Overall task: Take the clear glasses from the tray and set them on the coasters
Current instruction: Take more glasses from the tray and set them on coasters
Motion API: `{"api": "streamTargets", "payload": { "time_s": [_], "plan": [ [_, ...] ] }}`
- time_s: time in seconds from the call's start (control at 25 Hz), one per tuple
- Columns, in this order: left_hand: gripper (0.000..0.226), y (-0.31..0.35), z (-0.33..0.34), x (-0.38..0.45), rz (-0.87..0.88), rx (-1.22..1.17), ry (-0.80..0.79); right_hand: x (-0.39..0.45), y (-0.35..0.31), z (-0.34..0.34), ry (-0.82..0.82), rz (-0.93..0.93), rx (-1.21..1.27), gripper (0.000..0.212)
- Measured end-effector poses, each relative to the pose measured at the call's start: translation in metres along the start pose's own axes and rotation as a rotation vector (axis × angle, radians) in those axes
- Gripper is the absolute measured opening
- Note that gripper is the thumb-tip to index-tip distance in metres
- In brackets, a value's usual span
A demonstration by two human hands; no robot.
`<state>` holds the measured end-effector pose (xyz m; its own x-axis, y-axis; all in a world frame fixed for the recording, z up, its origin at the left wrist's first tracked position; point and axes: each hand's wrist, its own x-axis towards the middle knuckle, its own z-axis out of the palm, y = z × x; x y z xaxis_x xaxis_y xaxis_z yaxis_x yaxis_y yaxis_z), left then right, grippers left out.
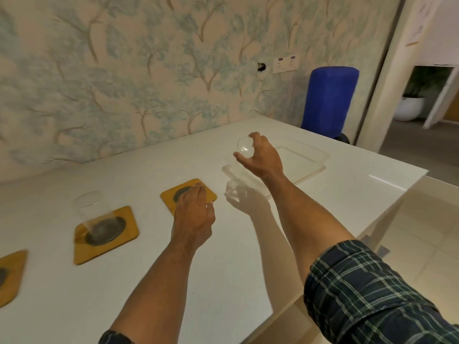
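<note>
No legible text, brand or number is shown. Two small dark blue marks are printed on the white switch plate (pixel 285 63) on the wallpapered wall, but they are too blurred to be read. Faint marks on the door frame (pixel 419 26) cannot be read either.

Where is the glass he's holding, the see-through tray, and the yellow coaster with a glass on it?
held glass (pixel 244 146): head view, on its rounded clear side, gripped by the right hand (pixel 260 158).
tray (pixel 308 158): head view, on its bare clear floor.
coaster with a glass (pixel 128 220): head view, on its yellow right edge.
</note>
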<state>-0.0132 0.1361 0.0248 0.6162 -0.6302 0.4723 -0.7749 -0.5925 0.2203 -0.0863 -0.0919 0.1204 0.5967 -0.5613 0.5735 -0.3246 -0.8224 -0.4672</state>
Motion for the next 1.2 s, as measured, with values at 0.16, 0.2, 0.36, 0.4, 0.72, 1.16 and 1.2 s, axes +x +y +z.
{"api": "streamTargets", "payload": {
  "time_s": [0.16,0.2,0.36,0.4,0.72,1.16,1.2],
  "plan": [
    [0.058,-0.042,-0.024,-0.025,-0.084,0.104,-0.001,-0.009,-0.041,0.027,-0.059,-0.069,0.038,0.069],
    [0.06,-0.05,-0.028,-0.031,-0.116,0.104,-0.015,-0.011,-0.048,0.034,-0.075,-0.082,0.049,0.07],
    [0.078,-0.075,-0.031,-0.052,-0.267,0.057,-0.094,-0.019,-0.078,0.063,-0.142,-0.113,0.118,0.071],
    [0.083,-0.08,-0.029,-0.056,-0.296,0.04,-0.135,-0.02,-0.086,0.07,-0.158,-0.126,0.131,0.072],
    [0.085,-0.093,-0.013,-0.06,-0.325,0.058,-0.289,-0.026,-0.114,0.108,-0.272,-0.179,0.093,0.076],
    [0.083,-0.09,-0.014,-0.058,-0.338,0.1,-0.276,-0.022,-0.124,0.125,-0.292,-0.141,0.031,0.075],
    [0.083,-0.09,-0.014,-0.058,-0.338,0.098,-0.271,-0.023,-0.125,0.127,-0.292,-0.142,0.024,0.075]
  ]
}}
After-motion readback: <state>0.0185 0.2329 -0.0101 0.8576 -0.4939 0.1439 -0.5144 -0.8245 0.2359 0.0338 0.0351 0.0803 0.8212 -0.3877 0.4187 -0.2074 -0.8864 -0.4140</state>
